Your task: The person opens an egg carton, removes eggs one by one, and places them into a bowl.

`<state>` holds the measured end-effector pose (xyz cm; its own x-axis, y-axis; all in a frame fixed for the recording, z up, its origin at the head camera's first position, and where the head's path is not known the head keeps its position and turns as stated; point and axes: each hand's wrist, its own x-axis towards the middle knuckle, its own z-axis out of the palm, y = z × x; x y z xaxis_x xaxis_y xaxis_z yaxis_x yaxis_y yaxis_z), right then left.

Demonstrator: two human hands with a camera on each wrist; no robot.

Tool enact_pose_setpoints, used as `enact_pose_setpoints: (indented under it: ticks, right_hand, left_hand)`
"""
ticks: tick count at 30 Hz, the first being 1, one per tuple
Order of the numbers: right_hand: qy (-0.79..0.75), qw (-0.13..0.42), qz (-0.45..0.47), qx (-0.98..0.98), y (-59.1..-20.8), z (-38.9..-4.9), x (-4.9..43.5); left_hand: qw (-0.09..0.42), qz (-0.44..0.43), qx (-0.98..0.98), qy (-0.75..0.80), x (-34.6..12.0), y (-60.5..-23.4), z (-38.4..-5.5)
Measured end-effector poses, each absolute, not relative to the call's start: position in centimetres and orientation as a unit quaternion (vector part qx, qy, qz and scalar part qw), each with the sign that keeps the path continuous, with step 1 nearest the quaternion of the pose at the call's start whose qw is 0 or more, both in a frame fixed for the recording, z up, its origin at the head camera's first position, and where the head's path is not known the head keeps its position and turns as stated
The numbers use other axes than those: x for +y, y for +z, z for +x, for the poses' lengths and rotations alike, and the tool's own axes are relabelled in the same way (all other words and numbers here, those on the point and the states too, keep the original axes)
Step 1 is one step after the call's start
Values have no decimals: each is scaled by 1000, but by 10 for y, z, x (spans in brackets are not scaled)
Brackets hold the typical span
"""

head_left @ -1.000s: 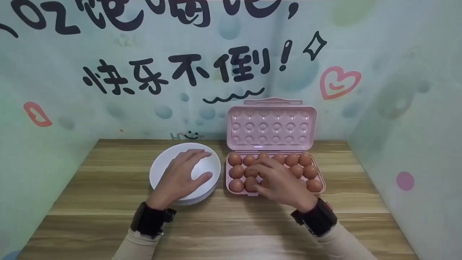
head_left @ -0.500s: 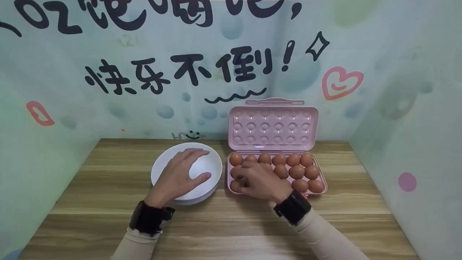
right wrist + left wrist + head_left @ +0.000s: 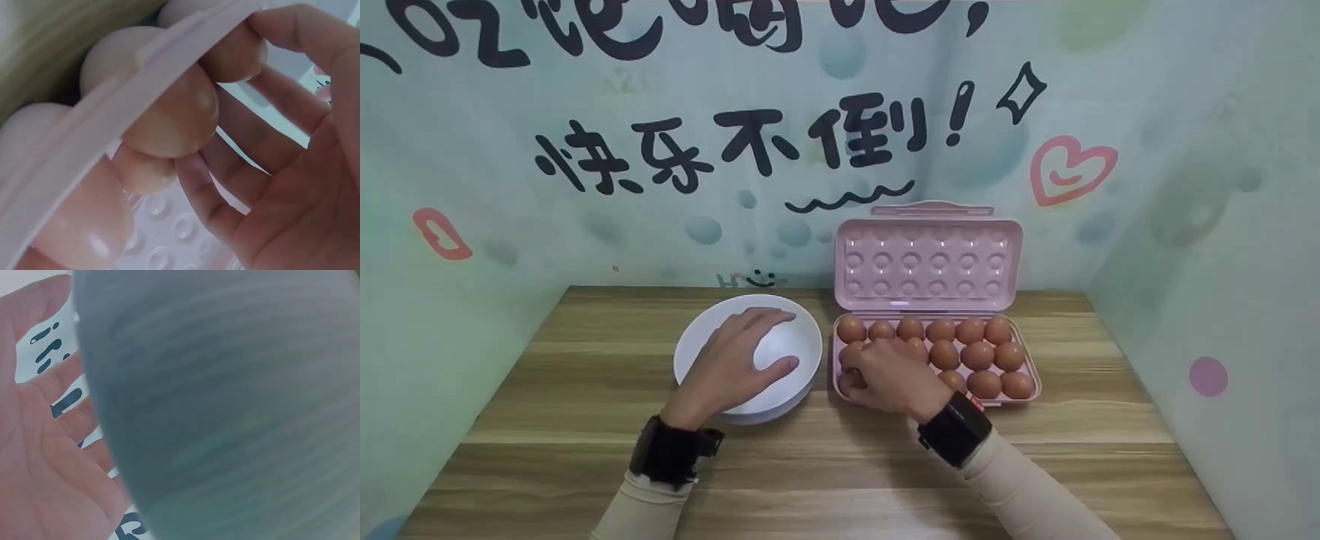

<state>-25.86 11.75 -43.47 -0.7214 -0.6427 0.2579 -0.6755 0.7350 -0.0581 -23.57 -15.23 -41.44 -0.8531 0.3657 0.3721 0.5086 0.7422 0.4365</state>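
Note:
A white round bowl [image 3: 797, 386] stands on the left, and my left hand [image 3: 727, 367] is held over it with the fingers loosely spread. In the left wrist view the bowl wall [image 3: 225, 405] hides the ends of several fingers; whether they touch it I cannot tell. On the right lies a pink plastic egg box [image 3: 928, 266], lid raised, with rows of brown eggs [image 3: 978, 356] inside. My right hand [image 3: 896, 379] reaches into its front left corner. There the thumb and fingers hold an egg [image 3: 239, 56], seen past the box's edge in the right wrist view.
The wooden table [image 3: 810, 480] extends in front of the bowl and box. Behind them a printed backdrop [image 3: 735, 225] hangs close to the raised lid, with pale side walls left and right.
My right hand has moved left across the egg box to its front left corner, and its fingers have closed around an egg. The left hand stays over the bowl.

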Motion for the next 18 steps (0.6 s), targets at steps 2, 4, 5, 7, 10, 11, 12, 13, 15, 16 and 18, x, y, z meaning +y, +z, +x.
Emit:
enact_pose_setpoints:
  ticks: [2, 4, 5, 7, 10, 11, 12, 13, 15, 16, 18]
  right_hand:
    - [78, 115, 348, -927, -436, -259, 115]
    - [82, 112, 342, -929, -436, -259, 115]
    - [85, 110, 341, -930, -437, -260, 115]
    - [95, 108, 345, -927, -438, -260, 116]
    - [116, 114, 364, -917, -440, -261, 120]
    - [127, 115, 371, -913, -441, -262, 122]
    - [141, 116, 378, -908, -440, -262, 124]
    - [159, 115, 386, -901, -440, -262, 126]
    - [196, 108, 394, -891, -437, -262, 130]
    - [216, 106, 393, -888, -435, -262, 132]
    - [259, 99, 380, -883, -431, -262, 137]
  left_hand:
    - [130, -235, -925, -268, -152, -414, -236]
    - [128, -233, -926, -269, -152, -413, -236]
    - [128, -232, -926, -270, -152, -413, -236]
    - [128, -232, -925, -273, -151, -413, -236]
    - [128, -230, -924, -278, -151, -413, -236]
    - [128, -229, -923, -280, -151, -414, -236]
    - [127, -229, -923, -282, -151, -414, -236]
    - [128, -230, -922, -285, -151, -414, -236]
    - [130, -233, -919, -290, -151, -414, -236]
    - [132, -235, -917, -293, -151, -415, -236]
    - [136, -237, -915, -298, -151, -414, -236]
